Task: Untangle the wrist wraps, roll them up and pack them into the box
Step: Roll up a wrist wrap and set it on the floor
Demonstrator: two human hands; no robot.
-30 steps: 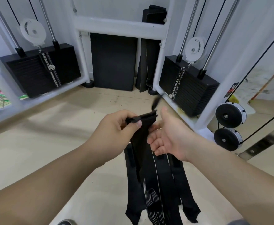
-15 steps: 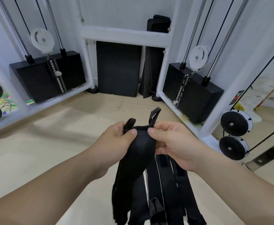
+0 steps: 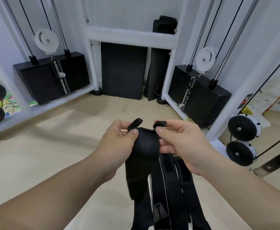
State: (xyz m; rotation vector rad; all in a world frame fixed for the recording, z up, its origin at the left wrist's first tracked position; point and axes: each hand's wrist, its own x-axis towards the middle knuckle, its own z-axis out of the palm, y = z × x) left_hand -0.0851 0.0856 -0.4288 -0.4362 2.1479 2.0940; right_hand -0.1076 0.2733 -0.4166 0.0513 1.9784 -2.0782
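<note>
- At the centre of the frame, the left hand [image 3: 117,143] and right hand [image 3: 179,141] hold up the top edge of the black wrist wraps [image 3: 152,171] between them.
- The left thumb [image 3: 132,132] pinches the left corner against the curled fingers, just below a small loop [image 3: 136,122].
- The right thumb [image 3: 160,130] pinches the right corner, beside a second loop [image 3: 160,123].
- Several black straps hang from both hands down to the lower edge of the frame, above the pale floor [image 3: 53,146].
- Black weight stacks [image 3: 49,77] stand at upper left and right.
</note>
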